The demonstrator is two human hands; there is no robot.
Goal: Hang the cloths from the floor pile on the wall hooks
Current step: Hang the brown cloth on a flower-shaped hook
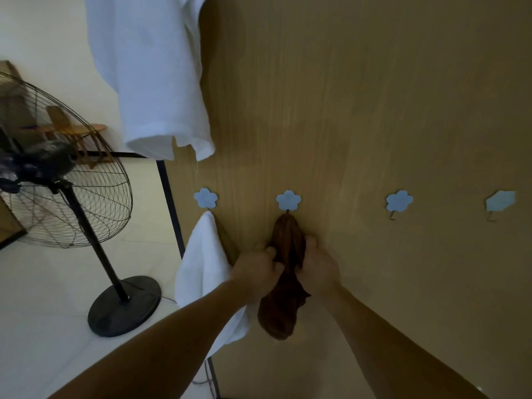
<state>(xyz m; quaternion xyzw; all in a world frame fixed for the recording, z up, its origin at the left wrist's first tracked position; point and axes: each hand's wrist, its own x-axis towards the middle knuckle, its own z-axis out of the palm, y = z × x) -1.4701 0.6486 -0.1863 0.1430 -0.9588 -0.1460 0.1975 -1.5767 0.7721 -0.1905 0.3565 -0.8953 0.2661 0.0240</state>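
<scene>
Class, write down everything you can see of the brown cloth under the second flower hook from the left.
The dark brown fabric cloth hangs bunched in vertical folds from the second blue flower-shaped hook, against the wooden panel. The left hand and right hand grip its middle from either side; its lower end dangles free beside the white towel.

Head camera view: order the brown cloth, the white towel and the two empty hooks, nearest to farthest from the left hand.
1. Brown cloth, gripped in the left hand itself.
2. White towel, just to the hand's left.
3. Nearer empty hook, up and to the right.
4. Far empty hook, at the right edge.
</scene>
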